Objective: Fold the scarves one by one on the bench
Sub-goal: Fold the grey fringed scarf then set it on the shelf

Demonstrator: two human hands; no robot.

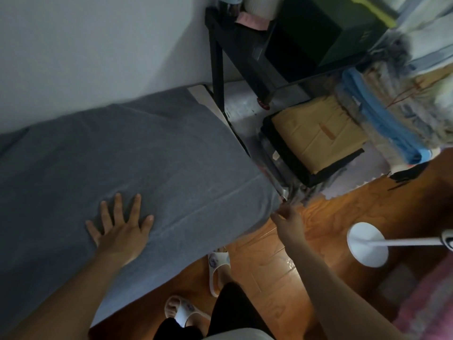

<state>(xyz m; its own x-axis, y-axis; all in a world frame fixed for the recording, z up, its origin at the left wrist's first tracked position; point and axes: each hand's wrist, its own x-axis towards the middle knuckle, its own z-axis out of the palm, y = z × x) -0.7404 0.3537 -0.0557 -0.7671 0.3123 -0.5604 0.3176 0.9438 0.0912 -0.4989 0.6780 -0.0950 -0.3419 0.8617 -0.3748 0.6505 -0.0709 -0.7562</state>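
Observation:
A large grey scarf [137, 155] lies spread flat over the bench [203, 96], covering nearly all of it; a pale strip of bench shows at the far end. My left hand [120, 229] rests flat on the scarf near its front edge, fingers straight and spread. My right hand [286, 215] pinches the scarf's right front corner at the bench end, where the cloth hangs over the edge.
A black shelf rack [218, 67] stands just beyond the bench end, with a cardboard box [316, 133] on a black tray beside it. A white lamp base [367, 244] stands on the wooden floor at right. My slippered feet [218, 266] are close to the bench front.

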